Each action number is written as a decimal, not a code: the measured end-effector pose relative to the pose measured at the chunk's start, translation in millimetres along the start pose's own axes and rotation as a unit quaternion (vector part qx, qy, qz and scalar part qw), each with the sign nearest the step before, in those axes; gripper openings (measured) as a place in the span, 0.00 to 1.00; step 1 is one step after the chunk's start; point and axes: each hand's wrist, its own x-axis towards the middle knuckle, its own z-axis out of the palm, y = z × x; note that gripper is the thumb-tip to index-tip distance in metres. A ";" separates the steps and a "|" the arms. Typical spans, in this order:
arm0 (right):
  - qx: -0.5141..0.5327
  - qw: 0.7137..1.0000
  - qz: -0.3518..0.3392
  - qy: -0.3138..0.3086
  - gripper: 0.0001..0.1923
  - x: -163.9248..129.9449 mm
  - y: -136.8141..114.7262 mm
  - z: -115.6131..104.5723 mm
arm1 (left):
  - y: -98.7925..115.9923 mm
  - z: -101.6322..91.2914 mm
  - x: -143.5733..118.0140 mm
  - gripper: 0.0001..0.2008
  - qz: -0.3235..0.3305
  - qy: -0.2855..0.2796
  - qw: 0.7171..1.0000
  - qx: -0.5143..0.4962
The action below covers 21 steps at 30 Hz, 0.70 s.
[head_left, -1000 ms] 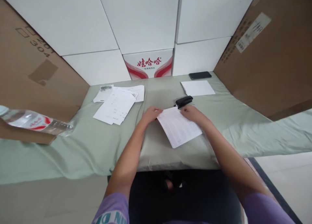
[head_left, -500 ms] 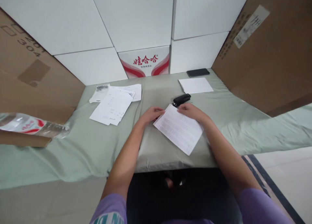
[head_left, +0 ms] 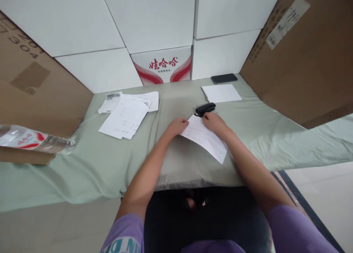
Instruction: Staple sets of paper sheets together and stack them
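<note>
Both hands grip the far edge of the printed paper sheets [head_left: 205, 135], which are tilted, with the near corner hanging toward the table's front edge. My left hand [head_left: 178, 127] is closed on the upper left corner. My right hand [head_left: 214, 122] pinches the edge further right, its fingertips partly hidden. Just beyond the right hand lies a black stapler [head_left: 205, 108], close to the sheets' far edge; whether they touch I cannot tell.
Loose papers [head_left: 124, 115] and a small clear bag [head_left: 113, 96] lie left. A blank white sheet [head_left: 221, 93] and a black phone [head_left: 224, 78] lie back right. Cardboard boxes [head_left: 311, 62] flank the cloth-covered table [head_left: 132, 161]; a water bottle [head_left: 35, 139] lies at left.
My hands have closed more tightly on the sheets and lifted them a little, so their near part has bent and moved away from me. The left hand has shifted slightly right.
</note>
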 end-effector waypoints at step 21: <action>-0.105 0.990 0.086 0.023 0.16 -7.0 -8.6 -4.0 | 14.8 -8.3 -7.9 0.16 -0.067 -0.036 0.996 0.035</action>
